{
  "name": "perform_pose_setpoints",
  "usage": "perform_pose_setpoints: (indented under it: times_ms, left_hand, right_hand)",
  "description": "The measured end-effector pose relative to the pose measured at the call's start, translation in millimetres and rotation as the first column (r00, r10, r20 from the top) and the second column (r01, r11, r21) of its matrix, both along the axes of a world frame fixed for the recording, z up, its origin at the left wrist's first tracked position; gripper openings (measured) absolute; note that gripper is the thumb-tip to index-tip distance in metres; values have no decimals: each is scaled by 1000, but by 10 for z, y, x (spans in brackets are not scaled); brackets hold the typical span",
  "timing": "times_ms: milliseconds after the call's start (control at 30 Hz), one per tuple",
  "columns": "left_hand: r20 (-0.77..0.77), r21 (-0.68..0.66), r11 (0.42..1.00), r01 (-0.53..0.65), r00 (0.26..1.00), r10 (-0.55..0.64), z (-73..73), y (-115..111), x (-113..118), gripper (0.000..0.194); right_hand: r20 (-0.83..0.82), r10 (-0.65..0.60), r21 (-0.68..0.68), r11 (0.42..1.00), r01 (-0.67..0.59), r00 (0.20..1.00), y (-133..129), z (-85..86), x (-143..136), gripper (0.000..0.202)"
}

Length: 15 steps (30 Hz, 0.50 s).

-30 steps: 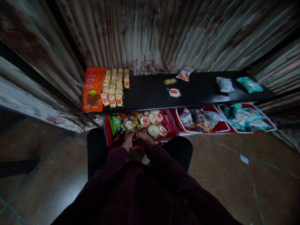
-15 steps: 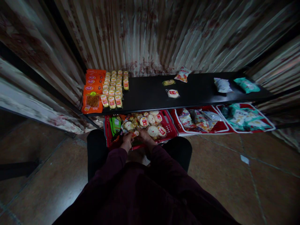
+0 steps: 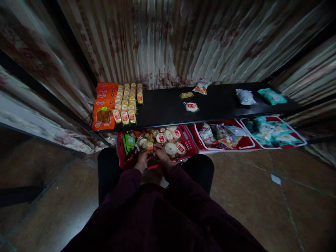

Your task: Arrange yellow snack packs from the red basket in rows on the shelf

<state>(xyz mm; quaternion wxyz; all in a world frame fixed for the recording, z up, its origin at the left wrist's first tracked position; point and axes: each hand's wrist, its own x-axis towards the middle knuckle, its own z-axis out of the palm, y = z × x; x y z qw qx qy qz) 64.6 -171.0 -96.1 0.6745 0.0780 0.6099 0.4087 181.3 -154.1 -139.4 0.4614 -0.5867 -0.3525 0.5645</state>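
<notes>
Over the left red basket (image 3: 193,141), my left hand (image 3: 142,160) and my right hand (image 3: 162,154) are close together. Between their fingertips is a small wrapped cake (image 3: 150,146), yellow with a red-and-orange label. Both hands appear closed on it, though the fingers are partly hidden. Around them in the basket lie round white wrapped crackers (image 3: 171,149) and a green packet (image 3: 129,141). Rows of the same small wrapped cakes (image 3: 125,118) stand on the black shelf (image 3: 160,106) above, next to orange snack packs (image 3: 104,118).
On the shelf also lie a wrapped round cracker (image 3: 191,106), a flat yellowish packet (image 3: 186,95), a red-and-white bag (image 3: 201,86), a pale bag (image 3: 245,97) and a teal bag (image 3: 272,96). Two more red baskets with bags hang lower right. Striped curtains (image 3: 168,42) enclose the shelf.
The small wrapped cake has come up slightly, turning more upright between my hands. My right hand has shifted a little towards it. The whole view has tilted slightly.
</notes>
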Motion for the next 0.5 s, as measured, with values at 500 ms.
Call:
perform_pose_setpoints:
  times_ms: [500]
  left_hand:
    - [-34, 111, 994, -21, 999, 24, 277, 24, -12, 9]
  right_hand:
    - [-190, -68, -59, 997, 57, 980, -96, 322, -49, 57]
